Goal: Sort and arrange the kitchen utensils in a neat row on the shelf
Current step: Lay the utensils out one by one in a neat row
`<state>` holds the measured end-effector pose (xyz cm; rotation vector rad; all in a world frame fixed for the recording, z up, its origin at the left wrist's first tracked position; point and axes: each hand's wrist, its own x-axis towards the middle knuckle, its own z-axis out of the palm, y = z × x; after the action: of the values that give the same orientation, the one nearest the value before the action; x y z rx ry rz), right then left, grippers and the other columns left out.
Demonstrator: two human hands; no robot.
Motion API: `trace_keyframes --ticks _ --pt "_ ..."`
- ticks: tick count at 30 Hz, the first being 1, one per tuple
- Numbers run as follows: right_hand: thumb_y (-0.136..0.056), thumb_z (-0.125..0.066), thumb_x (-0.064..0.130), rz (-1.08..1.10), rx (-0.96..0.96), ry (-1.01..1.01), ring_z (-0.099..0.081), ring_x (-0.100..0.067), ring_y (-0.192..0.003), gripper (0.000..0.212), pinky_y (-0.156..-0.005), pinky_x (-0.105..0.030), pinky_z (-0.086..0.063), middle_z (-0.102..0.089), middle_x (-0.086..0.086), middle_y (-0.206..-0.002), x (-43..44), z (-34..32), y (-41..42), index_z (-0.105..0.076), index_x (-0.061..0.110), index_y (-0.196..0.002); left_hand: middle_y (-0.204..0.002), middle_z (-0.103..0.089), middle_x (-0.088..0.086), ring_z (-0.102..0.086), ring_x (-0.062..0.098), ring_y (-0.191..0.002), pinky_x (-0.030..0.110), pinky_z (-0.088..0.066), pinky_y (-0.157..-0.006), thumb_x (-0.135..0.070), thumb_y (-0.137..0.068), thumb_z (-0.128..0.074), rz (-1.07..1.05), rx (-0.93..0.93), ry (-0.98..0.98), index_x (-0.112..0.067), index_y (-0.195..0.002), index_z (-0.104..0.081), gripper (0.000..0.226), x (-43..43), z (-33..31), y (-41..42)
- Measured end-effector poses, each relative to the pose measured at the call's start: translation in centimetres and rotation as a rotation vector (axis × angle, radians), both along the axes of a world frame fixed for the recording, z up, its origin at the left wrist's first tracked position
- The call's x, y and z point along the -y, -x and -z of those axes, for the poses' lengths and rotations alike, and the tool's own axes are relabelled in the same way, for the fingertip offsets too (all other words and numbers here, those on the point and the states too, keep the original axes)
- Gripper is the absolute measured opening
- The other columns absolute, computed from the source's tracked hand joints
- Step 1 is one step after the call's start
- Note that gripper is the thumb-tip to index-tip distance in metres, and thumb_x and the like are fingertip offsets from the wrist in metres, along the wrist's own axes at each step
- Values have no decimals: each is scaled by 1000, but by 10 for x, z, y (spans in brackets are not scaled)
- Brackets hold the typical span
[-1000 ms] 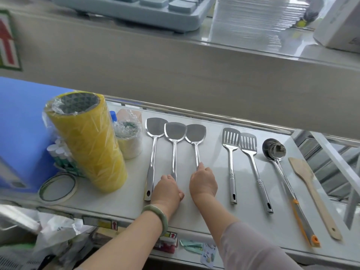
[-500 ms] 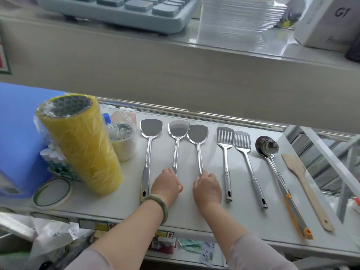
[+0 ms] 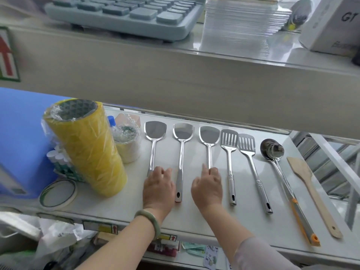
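Seven utensils lie side by side on the white shelf (image 3: pixel 214 225), blades to the back. From the left: three solid steel spatulas (image 3: pixel 155 129), (image 3: pixel 183 131), (image 3: pixel 209 134), two slotted turners (image 3: pixel 229 138), (image 3: pixel 247 142), a ladle (image 3: pixel 272 150) with an orange-tipped handle, and a wooden spatula (image 3: pixel 300 169). My left hand (image 3: pixel 158 187) lies palm down over the leftmost spatula's handle. My right hand (image 3: pixel 207 187) covers the third spatula's handle, fingers curled on it. The middle spatula lies untouched between my hands.
A tall yellow tape roll (image 3: pixel 87 149) and a small wrapped roll (image 3: pixel 128 145) stand left of the spatulas, a flat tape ring (image 3: pixel 57 193) lies near the front edge, and a blue box (image 3: pixel 21 133) is far left. An upper shelf (image 3: pixel 194 84) overhangs the back, carrying a grey calculator (image 3: pixel 124 14).
My left hand left the middle spatula's handle and went to the leftmost one. The third spatula slid right under my right hand, so the three spatulas now lie wider apart.
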<state>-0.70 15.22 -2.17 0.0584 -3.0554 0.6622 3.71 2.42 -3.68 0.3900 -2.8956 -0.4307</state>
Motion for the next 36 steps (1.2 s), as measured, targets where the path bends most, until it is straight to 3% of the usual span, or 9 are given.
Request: trace_keyframes --ticks 3,7,12,24,29,32,36 --pt "-94 -43 29 -119 105 114 -52 -28 -112 46 -95 -32 -41 -50 -11 -126 27 3 -8 -41 12 -137 -117 -50 11 -50 29 -106 38 -45 -94 -26 -81 -57 -158 12 -108 -14 -129 -51 50 19 3 -11" --pt "-90 -50 41 -163 207 38 -55 -28 -107 48 -91 -33 -44 -53 -12 -116 48 4 -10 -47 8 -124 -129 -44 13 -43 27 -121 34 -36 -105 -28 -91 -45 -227 111 -252 -10 -139 -38 52 33 9 -18" --pt "-90 -46 26 -143 236 47 -54 -30 -110 48 -92 -32 -43 -54 -16 -118 50 6 -11 -42 3 -132 -126 -48 15 -47 28 -117 33 -36 -104 -27 -93 -41 -190 163 -220 -7 -139 -39 49 43 11 -16" --pt "-89 -47 26 -142 243 85 -54 -30 -108 46 -91 -31 -43 -54 -15 -116 48 5 -19 -44 3 -129 -130 -45 15 -45 27 -120 32 -35 -106 -28 -95 -39 -137 193 -155 -6 -145 -28 56 50 11 -11" --pt "-89 -47 28 -142 237 80 -53 -29 -109 47 -91 -31 -42 -54 -15 -117 48 7 -17 -44 3 -130 -128 -46 15 -46 26 -117 32 -37 -105 -27 -95 -39 -121 200 -150 -5 -145 -27 56 53 10 -10" --pt "-93 -45 39 -119 157 102 -52 -27 -111 55 -93 -30 -41 -52 -12 -120 41 6 -18 -37 10 -139 -127 -43 14 -43 27 -116 33 -38 -104 -29 -93 -43 -141 148 -147 -8 -146 -26 59 50 7 -15" --pt "-91 -45 36 58 -18 -31 -41 -28 -123 65 -103 -34 -37 -44 -12 -132 11 1 -7 -25 8 -147 -121 -44 14 -46 32 -113 38 -40 -103 -29 -87 -56 -31 -14 -207 -11 -138 -42 56 23 -3 -19"
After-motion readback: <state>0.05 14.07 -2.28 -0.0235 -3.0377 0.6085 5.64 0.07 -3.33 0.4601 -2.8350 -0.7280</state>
